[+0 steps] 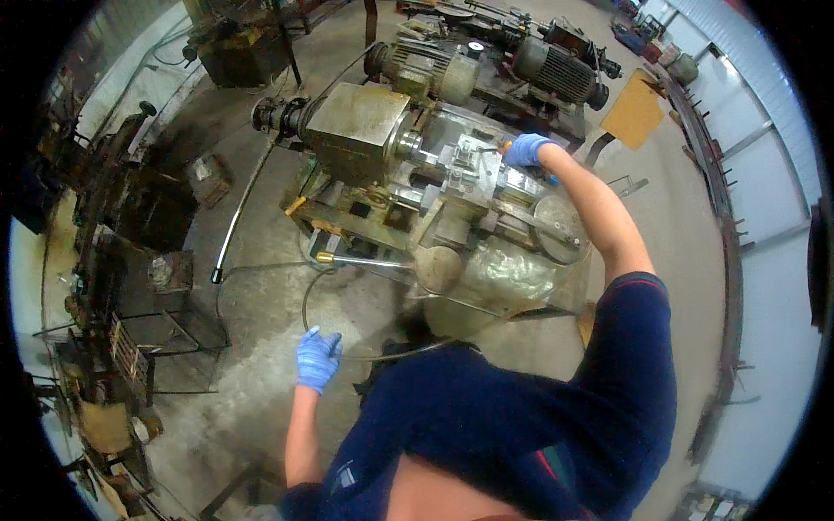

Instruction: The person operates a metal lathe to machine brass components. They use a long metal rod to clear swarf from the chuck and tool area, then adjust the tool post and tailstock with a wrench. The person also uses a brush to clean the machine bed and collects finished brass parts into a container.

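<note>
My left hand (319, 358), in a blue glove, is low at the left, away from the machine. A thin dark hose (382, 357) meets its curled fingers and loops up in front of them; the hand appears closed on it. My right arm reaches across the lathe-like machine (360, 122). At the far side of its metal carriage (473, 165), my blue-gloved right hand (526, 149) is closed on a small tool with an orange end (505, 148). The tool's thin dark shaft points left over the carriage; its exact kind is too small to make out.
A long lever (243, 208) slopes down from the machine's left end. A rod with a brass-coloured tip (365, 260) juts out at the front. Electric motors (556, 69) stand behind. Dark machinery (148, 208) lines the left, and a brown board (632, 108) lies at the right.
</note>
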A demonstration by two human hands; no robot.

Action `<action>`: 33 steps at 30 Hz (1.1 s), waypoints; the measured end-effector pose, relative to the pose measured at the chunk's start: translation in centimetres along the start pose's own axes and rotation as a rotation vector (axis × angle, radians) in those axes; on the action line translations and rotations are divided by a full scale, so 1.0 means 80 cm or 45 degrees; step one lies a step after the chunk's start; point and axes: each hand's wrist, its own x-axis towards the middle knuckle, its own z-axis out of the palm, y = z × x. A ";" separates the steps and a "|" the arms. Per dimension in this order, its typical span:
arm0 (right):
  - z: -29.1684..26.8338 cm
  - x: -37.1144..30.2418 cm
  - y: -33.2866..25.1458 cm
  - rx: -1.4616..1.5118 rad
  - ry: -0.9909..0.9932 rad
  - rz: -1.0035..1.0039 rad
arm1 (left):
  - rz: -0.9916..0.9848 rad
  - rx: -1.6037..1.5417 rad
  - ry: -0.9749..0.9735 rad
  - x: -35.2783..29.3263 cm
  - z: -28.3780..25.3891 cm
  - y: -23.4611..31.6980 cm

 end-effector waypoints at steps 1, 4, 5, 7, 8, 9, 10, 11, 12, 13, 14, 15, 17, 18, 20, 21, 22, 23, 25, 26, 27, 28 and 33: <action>0.001 0.006 0.001 -0.013 -0.016 0.007 | -0.024 0.017 -0.045 0.001 0.000 0.000; 0.000 0.012 0.002 -0.075 0.030 -0.141 | -0.036 -0.066 0.076 0.008 0.000 0.001; -0.001 0.013 0.000 -0.092 0.026 -0.151 | -0.026 -0.039 0.079 0.010 0.001 0.003; -0.004 0.015 0.000 -0.159 0.004 -0.202 | -0.069 -0.017 0.015 0.013 0.003 0.005; -0.005 0.018 0.001 -0.061 0.000 -0.128 | -0.027 -0.018 0.071 0.015 0.003 0.005; -0.003 0.021 0.004 0.066 -0.011 -0.062 | -0.009 -0.027 0.099 0.017 0.004 0.006; -0.001 0.027 0.006 0.147 -0.033 -0.070 | 0.005 -0.048 0.097 0.017 0.005 0.006; 0.003 0.033 0.009 0.031 0.002 -0.124 | -0.006 -0.023 0.093 0.018 0.005 0.006; 0.005 0.041 0.011 -0.041 0.029 -0.130 | -0.028 -0.009 0.065 0.018 0.004 0.005; 0.011 0.047 0.013 -0.084 0.039 -0.171 | -0.052 0.004 0.028 0.016 0.003 0.004; 0.016 0.054 0.016 -0.137 0.060 -0.175 | -0.041 0.004 0.047 0.017 0.003 0.003; 0.021 0.058 0.018 -0.035 0.015 -0.102 | -0.025 0.002 0.067 0.017 0.003 0.002; 0.022 0.061 0.024 0.033 0.078 -0.087 | -0.008 0.010 0.080 0.016 0.002 0.001; 0.023 0.058 0.026 0.061 0.107 -0.064 | -0.010 0.019 0.074 0.015 0.002 0.000; 0.020 0.040 0.036 0.002 0.163 -0.210 | -0.009 0.038 0.081 0.010 0.000 -0.002; 0.019 0.029 0.040 0.117 0.047 -0.026 | -0.003 0.046 0.094 0.007 -0.001 -0.003; 0.019 0.016 0.042 0.253 -0.017 0.122 | -0.009 0.047 0.101 0.004 -0.002 -0.004; 0.027 -0.001 0.043 0.255 0.134 -0.042 | 0.007 0.065 0.135 0.001 -0.003 -0.004; 0.046 -0.033 0.040 0.336 0.223 -0.334 | 0.019 0.027 0.161 0.000 -0.002 -0.003; 0.052 -0.042 0.034 0.218 0.086 -0.266 | 0.021 0.006 0.166 0.001 -0.001 -0.002; 0.058 -0.052 0.029 0.304 0.014 -0.169 | 0.002 -0.002 0.144 0.003 0.000 0.000; 0.060 -0.056 0.018 0.330 -0.137 -0.042 | 0.009 -0.004 0.124 0.005 0.001 0.002; 0.050 -0.070 -0.001 0.199 -0.035 -0.088 | 0.078 0.072 0.104 0.026 -0.001 0.005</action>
